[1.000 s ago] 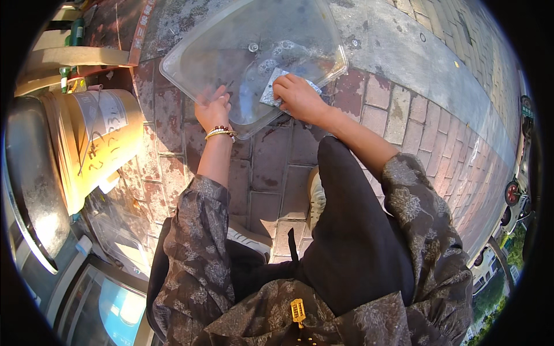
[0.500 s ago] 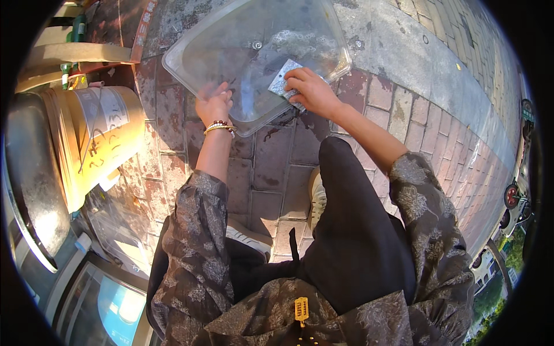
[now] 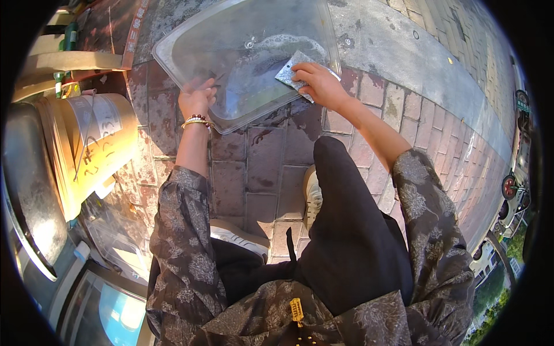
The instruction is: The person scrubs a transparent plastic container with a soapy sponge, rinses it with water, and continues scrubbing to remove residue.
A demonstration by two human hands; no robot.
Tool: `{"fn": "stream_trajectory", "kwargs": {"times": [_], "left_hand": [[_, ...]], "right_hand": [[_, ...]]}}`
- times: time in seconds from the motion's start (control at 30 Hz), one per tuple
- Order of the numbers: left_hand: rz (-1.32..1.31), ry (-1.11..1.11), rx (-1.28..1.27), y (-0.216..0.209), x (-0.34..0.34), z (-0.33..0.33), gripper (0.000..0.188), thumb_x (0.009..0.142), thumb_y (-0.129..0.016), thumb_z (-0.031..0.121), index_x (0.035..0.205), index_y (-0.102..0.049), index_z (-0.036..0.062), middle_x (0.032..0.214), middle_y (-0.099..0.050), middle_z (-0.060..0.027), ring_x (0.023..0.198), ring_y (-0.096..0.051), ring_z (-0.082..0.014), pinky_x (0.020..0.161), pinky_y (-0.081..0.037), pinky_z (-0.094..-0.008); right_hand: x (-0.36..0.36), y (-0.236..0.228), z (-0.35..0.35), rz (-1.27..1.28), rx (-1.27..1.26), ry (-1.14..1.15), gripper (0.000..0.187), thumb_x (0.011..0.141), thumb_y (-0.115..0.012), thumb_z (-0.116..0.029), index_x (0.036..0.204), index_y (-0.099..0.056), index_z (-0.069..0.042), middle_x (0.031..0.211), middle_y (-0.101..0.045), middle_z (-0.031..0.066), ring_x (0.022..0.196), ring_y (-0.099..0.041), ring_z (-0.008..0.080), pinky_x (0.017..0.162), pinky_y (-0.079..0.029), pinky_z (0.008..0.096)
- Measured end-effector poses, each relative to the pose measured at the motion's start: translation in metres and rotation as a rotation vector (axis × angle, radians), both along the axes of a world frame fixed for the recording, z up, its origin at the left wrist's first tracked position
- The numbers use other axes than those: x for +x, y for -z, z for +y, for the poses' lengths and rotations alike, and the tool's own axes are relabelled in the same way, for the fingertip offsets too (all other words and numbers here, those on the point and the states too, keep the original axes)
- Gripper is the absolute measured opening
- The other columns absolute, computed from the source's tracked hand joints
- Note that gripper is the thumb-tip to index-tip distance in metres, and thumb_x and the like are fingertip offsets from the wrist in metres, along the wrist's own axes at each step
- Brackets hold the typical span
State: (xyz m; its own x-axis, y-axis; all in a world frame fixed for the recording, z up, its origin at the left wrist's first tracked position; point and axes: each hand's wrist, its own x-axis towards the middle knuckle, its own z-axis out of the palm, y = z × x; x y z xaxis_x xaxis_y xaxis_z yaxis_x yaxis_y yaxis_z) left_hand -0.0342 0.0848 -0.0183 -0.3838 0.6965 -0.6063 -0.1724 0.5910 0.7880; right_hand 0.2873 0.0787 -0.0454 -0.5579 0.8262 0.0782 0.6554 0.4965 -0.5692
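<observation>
Right hand (image 3: 321,85) clamped on silvery pad (image 3: 291,70); left hand's (image 3: 194,102) grip indeterminate: suds (image 3: 294,41) could make the clear lid (image 3: 202,49) slip.

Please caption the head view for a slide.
Left hand holds a sudsy, clear plastic lid; right hand, a silvery scrubbing pad.

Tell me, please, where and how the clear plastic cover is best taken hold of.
Probably by the left rim of the clear plastic cover, near the left hand, coming from the person's left: the narrow border looks easy to pinch, while the broad middle carries suds and may be slippery. The right hand holds a silvery pad toward the right side.
</observation>
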Motion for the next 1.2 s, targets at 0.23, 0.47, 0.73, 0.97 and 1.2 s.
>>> {"fn": "stream_trajectory", "kwargs": {"times": [0.23,0.47,0.73,0.97,1.2], "left_hand": [[0.046,0.117,-0.038,0.003,-0.006,0.022,0.044,0.085,-0.051,-0.008,0.127,-0.045,-0.0026,0.111,-0.072,-0.0166,0.086,-0.071,-0.0212,0.067,-0.055,-0.0277],[0.166,0.294,-0.084,-0.014,-0.025,0.051,0.039,0.086,-0.05,-0.005,0.124,-0.044,-0.0081,0.106,-0.072,-0.0165,0.084,-0.071,-0.0208,0.066,-0.055,-0.0301],[0.465,0.635,0.072,-0.062,-0.046,0.113,0.063,0.089,-0.068,0.015,0.137,-0.035,-0.0092,0.121,-0.065,-0.0203,0.097,-0.069,-0.0247,0.081,-0.055,-0.039],[0.252,0.045,0.439,-0.043,0.004,0.018,0.089,0.083,-0.079,0.019,0.147,-0.023,-0.0062,0.148,-0.04,-0.0241,0.136,-0.043,-0.026,0.1,-0.047,-0.0394],[0.323,0.47,0.093,-0.031,0.036,-0.007,0.039,0.101,-0.05,0.034,0.118,-0.056,-0.001,0.093,-0.07,-0.0168,0.083,-0.071,-0.0205,0.065,-0.055,-0.0298]], "right_hand": [[-0.069,0.002,-0.017,0.079,-0.08,-0.103,0.034,0.079,-0.074,-0.012,0.112,-0.063,-0.01,0.133,-0.058,0.0052,0.129,-0.05,0.0277,0.106,-0.042,0.0409],[0.017,-0.015,-0.009,-0.268,0.098,-0.181,0.043,0.085,-0.069,-0.016,0.127,-0.058,-0.013,0.139,-0.055,0.0023,0.132,-0.048,0.0232,0.112,-0.036,0.0413],[-0.033,-0.014,-0.048,-0.161,0.149,-0.118,0.069,0.08,-0.07,-0.012,0.143,-0.041,-0.004,0.14,-0.054,0.0124,0.129,-0.051,0.0287,0.107,-0.04,0.0412],[-0.093,-0.015,-0.048,0.127,0.07,0.166,0.071,0.079,-0.068,-0.004,0.144,-0.041,-0.006,0.129,-0.06,0.0171,0.115,-0.058,0.0354,0.097,-0.048,0.0417],[-0.109,-0.011,-0.037,0.402,-0.322,0.062,0.058,0.096,-0.059,-0.015,0.148,-0.036,-0.002,0.15,-0.042,0.0177,0.138,-0.041,0.0312,0.113,-0.035,0.0387]]}}
